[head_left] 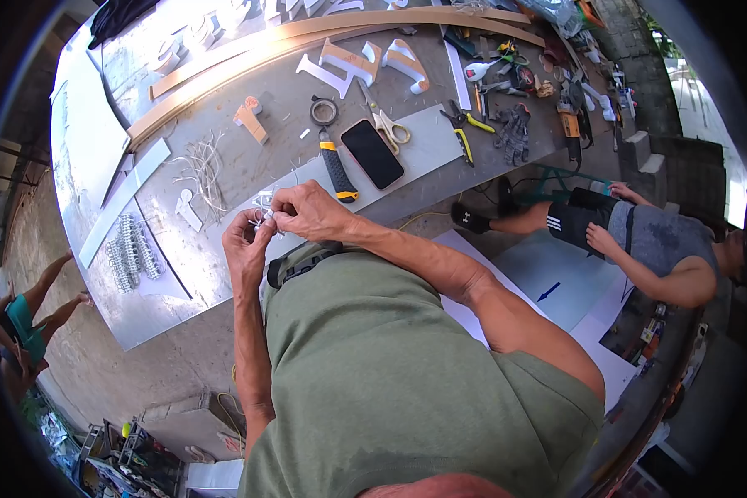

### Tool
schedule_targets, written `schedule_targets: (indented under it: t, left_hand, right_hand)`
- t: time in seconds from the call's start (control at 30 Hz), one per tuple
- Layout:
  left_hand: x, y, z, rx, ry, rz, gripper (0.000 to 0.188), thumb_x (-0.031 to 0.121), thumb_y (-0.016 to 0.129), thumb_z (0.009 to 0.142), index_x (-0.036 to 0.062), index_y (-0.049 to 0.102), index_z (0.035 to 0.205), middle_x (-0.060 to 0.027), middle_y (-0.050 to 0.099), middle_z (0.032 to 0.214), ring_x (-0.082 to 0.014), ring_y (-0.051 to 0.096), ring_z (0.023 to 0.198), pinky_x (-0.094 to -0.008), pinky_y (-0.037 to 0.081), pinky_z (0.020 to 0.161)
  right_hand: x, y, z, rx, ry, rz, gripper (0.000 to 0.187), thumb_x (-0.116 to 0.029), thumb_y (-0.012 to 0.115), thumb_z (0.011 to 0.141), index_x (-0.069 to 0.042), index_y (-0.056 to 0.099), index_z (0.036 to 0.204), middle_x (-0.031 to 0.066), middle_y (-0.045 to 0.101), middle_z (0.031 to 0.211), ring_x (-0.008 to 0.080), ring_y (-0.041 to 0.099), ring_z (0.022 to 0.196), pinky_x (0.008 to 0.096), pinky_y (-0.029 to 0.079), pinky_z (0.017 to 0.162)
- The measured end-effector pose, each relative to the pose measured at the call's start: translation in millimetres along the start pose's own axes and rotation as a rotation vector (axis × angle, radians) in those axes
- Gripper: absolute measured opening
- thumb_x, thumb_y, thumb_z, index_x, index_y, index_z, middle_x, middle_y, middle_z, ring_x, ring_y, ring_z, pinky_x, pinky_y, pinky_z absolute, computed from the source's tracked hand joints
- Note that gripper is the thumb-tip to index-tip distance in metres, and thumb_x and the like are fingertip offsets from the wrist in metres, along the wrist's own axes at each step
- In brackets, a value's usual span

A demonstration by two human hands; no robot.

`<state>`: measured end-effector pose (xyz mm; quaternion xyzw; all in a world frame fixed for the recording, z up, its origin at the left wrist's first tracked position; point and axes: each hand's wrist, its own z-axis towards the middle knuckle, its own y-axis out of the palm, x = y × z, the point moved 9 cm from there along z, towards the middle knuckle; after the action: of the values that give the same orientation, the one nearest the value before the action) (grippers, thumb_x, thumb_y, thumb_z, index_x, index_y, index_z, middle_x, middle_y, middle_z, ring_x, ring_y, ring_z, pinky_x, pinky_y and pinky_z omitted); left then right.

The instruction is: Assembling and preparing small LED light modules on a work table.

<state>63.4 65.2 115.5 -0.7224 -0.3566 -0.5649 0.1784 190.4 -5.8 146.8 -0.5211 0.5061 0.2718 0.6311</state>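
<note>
At the near edge of the table, my left hand (246, 241) and my right hand (314, 212) meet, fingers pinched on a small white piece with thin wires (265, 209). Fingers cover part of it, so its exact kind is unclear. Just past my right hand lies a utility knife (337, 170) with a black and yellow handle. To its right are a dark-screened phone (373, 153) and scissors (390, 129) with cream handles. Loose pale wires (206, 173) and a small white cut-out (188, 209) lie left of my hands.
Bundled strips of small white modules (130, 253) lie at the table's left. Black tape (323, 110), channel letters (353, 62), pliers (461, 133), a glove (515, 133) and an angle grinder (569, 120) lie farther off. One person (656, 232) sits at right; another (29, 324) is at left.
</note>
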Motion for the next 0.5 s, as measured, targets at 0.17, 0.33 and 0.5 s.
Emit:
schedule_targets:
  t: [0.17,0.33,0.5]
  left_hand:
    - [11.3,7.6,-0.3,-0.128,-0.020,-0.152,0.013,0.007,0.071,0.092,-0.0025,0.065,0.099,-0.0095,0.071,0.092,-0.0136,0.067,0.082,-0.0272,0.053,0.076]
    - [4.9,-3.9,9.7,-0.114,-0.026,-0.179,0.018,0.013,0.077,0.088,0.0011,0.068,0.098,-0.0058,0.070,0.086,-0.0108,0.064,0.078,-0.0261,0.052,0.073]
    - [-10.4,-13.5,-0.9,-0.144,-0.181,-0.154,0.028,0.010,0.075,0.089,-0.0019,0.066,0.113,-0.0105,0.072,0.096,-0.0156,0.067,0.087,-0.0310,0.055,0.078]
  right_hand:
    - [19.6,13.7,-5.2,-0.361,0.431,0.626,0.015,-0.015,0.066,0.093,-0.002,0.068,0.100,0.0013,0.067,0.080,0.0052,0.056,0.067,0.0206,0.043,0.055]
    - [26.5,2.7,-3.8,-0.333,0.400,0.787,0.012,-0.015,0.063,0.099,-0.004,0.062,0.103,0.0026,0.066,0.084,0.0068,0.058,0.067,0.0207,0.045,0.056]
    - [42.9,-2.9,-1.3,-0.198,0.432,0.813,0.014,-0.016,0.062,0.100,-0.004,0.061,0.107,0.0035,0.066,0.084,0.0085,0.061,0.065,0.0222,0.047,0.054]
